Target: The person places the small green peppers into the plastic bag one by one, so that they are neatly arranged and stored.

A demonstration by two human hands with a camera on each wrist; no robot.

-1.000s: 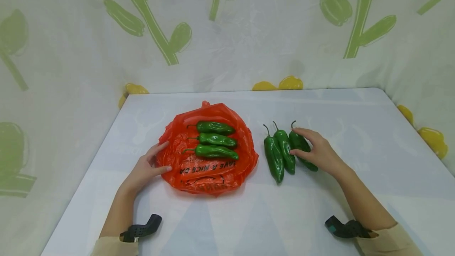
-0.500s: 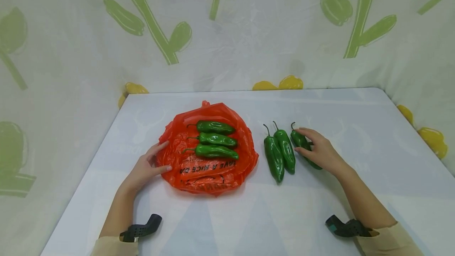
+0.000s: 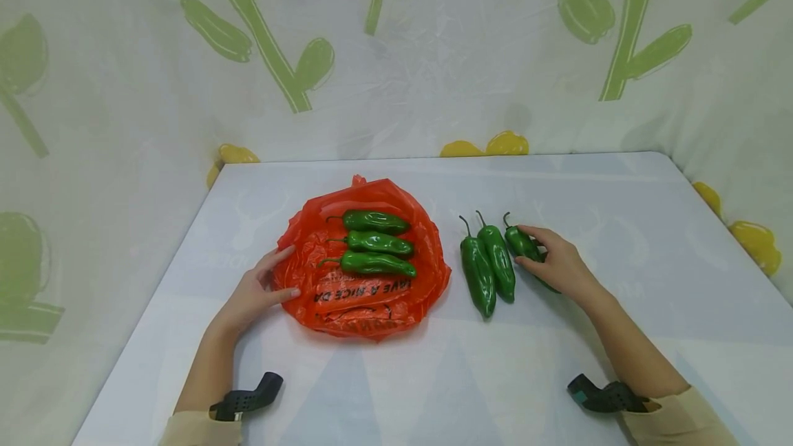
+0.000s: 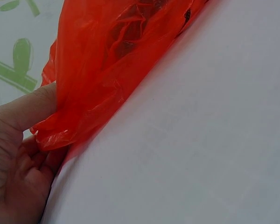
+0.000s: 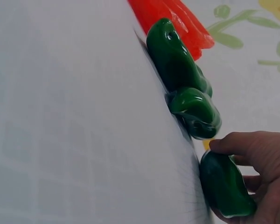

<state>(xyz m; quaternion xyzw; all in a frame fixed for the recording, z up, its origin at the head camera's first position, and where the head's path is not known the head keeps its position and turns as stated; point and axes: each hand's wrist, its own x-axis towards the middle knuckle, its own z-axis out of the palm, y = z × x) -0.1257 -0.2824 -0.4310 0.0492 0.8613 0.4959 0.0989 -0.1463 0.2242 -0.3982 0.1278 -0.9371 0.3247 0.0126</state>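
Observation:
In the head view, an orange-red plastic bag [image 3: 372, 301] lies spread flat, with three green peppers [image 3: 378, 244] side by side on it. My left hand [image 3: 250, 294] holds the bag's left edge between a widely spread thumb and fingers; in the left wrist view, bag film [image 4: 93, 79] bunches between them. My right hand [image 3: 560, 263] grips a green pepper [image 3: 522, 242] by its sides, its stem pointing away from me. The right wrist view shows that pepper [image 5: 224, 184] low over the table, partly covered by the fingers. Two more peppers [image 3: 478, 277] lie just to its left.
All this is on a white table [image 3: 396, 391] with faint printed patterns. Behind it and at both sides hangs a pale curtain [image 3: 464, 54] printed with green plants. Each wrist wears a black camera mount [image 3: 248, 399].
The right hand has shifted slightly right with its pepper, opening a gap from the neighbouring pepper; its stem has tilted a little left. The left hand and bag stay put.

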